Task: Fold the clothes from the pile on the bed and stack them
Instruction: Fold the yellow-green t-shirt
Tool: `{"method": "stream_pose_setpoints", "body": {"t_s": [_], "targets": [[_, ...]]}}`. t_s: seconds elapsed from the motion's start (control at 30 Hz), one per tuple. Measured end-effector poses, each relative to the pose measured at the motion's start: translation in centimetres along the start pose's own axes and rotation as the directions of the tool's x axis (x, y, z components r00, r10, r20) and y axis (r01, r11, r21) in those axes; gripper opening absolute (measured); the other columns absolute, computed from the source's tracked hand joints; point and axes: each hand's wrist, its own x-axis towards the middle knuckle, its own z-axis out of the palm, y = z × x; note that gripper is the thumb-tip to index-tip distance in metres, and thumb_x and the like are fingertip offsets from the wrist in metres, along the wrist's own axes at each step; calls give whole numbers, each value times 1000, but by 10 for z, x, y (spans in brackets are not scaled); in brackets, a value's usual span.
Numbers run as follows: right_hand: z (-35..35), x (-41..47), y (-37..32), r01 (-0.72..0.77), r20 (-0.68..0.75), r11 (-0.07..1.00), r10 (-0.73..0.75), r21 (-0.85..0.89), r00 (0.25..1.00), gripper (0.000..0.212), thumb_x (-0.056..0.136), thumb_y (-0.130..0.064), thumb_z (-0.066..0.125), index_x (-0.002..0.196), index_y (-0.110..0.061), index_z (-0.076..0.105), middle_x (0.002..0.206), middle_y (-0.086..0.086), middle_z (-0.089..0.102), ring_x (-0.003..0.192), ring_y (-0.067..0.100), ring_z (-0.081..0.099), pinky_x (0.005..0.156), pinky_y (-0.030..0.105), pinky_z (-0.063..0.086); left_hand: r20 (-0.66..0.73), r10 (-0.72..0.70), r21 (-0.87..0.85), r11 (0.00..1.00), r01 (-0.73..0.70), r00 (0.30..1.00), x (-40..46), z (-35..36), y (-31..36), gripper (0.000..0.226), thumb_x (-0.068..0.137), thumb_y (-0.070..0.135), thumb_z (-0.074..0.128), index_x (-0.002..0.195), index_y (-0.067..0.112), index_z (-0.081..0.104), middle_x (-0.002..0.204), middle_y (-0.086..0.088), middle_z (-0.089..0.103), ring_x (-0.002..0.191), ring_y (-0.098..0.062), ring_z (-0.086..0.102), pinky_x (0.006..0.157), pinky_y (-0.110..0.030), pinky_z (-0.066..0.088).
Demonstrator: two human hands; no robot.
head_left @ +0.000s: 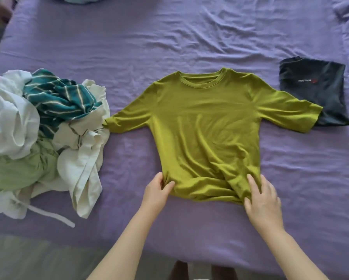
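The shirt (206, 126), olive green, lies face up and spread flat mid-bed (169, 37), neck away from the person, sleeves out to both sides. The left hand (157, 190) pinches the hem's left corner, thumb on top and fingers curled under the cloth. The right hand (263, 201) rests on the right corner, fingers (252, 184) straight and slightly spread, fabric bunched beneath. The pile (42, 134) touches the left sleeve; the right sleeve overlaps a folded dark tee (319, 85).
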Motion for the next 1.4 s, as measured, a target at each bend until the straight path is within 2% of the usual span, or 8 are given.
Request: {"method": "stream_pose_setpoints", "body": {"t_s": [0.17, 0.43, 0.63, 0.77, 1.0, 1.17, 1.3, 1.4], "targets": [[21, -15, -58, 289, 79, 951, -298, 114, 951, 51, 86, -25, 67, 134, -18, 52, 140, 5, 49, 137, 24, 36, 106, 39, 34, -145, 7, -117, 993, -24, 989, -13, -12, -7, 29, 95, 26, 56, 76, 14, 38, 70, 7, 44, 65, -7, 43, 58, -17, 35], [67, -28, -84, 247, 380, 968, -215, -38, 900, 51, 97, -54, 30, 145, -36, 31, 152, -9, 31, 144, 14, 14, 115, 37, 14, 423, -274, -259, 877, 405, 864, -44, -20, -52, 18, 79, 9, 75, 95, 7, 69, 84, -1, 73, 70, -7, 67, 62, -19, 52], [72, -47, -81, 365, 410, 928, -305, -74, 859, 55, 94, -49, 37, 146, -42, 21, 153, -9, 25, 144, 15, 12, 116, 41, 7, 119, -268, -544, 788, 289, 956, -72, -23, -73, 8, 92, 15, 61, 90, 8, 59, 84, -3, 64, 76, -12, 58, 66, -27, 49], [70, -46, -88, 450, 359, 872, -364, -194, 859, 75, 87, -39, 53, 150, -32, 12, 144, -5, 40, 135, 19, 34, 114, 43, 15, 122, -389, -629, 681, 375, 913, -69, -26, -64, 15, 96, 19, 54, 86, 10, 50, 67, -2, 49, 43, -7, 45, 36, -19, 38], [52, -54, -77, 446, 173, 894, -445, 35, 879, 44, 60, 3, 78, 101, -10, 69, 81, 8, 65, 74, 31, 65, 47, 35, 49, 186, -438, -687, 582, 435, 880, -64, -43, -60, 20, 92, 19, 60, 75, 13, 53, 48, 7, 41, 32, -4, 29, 30, -12, 20], [47, -71, -67, 460, 262, 887, -454, 42, 852, 35, 64, -5, 76, 96, -18, 70, 78, 6, 61, 73, 28, 64, 50, 32, 48, -93, -438, -204, 887, 414, 894, -68, -50, -89, 17, 87, 24, 68, 90, 8, 62, 63, 0, 55, 50, -13, 50, 43, -25, 42], [71, -73, -54, 511, 498, 860, -438, -13, 749, 48, 91, -13, 44, 137, -25, 45, 121, 2, 53, 110, 23, 49, 87, 35, 42, -239, -284, 363, 861, 357, 929, -77, -39, -107, 17, 83, 30, 70, 93, 20, 61, 91, -2, 61, 89, -26, 57, 77, -37, 46], [58, -71, -47, 457, 336, 882, -467, 115, 818, 40, 86, -10, 59, 126, -17, 59, 119, 1, 60, 109, 24, 56, 86, 37, 48, -179, -2, 457, 885, 85, 984, -74, -14, -94, 20, 81, 16, 72, 100, 14, 66, 98, -7, 61, 96, -29, 54, 84, -39, 44]]}}
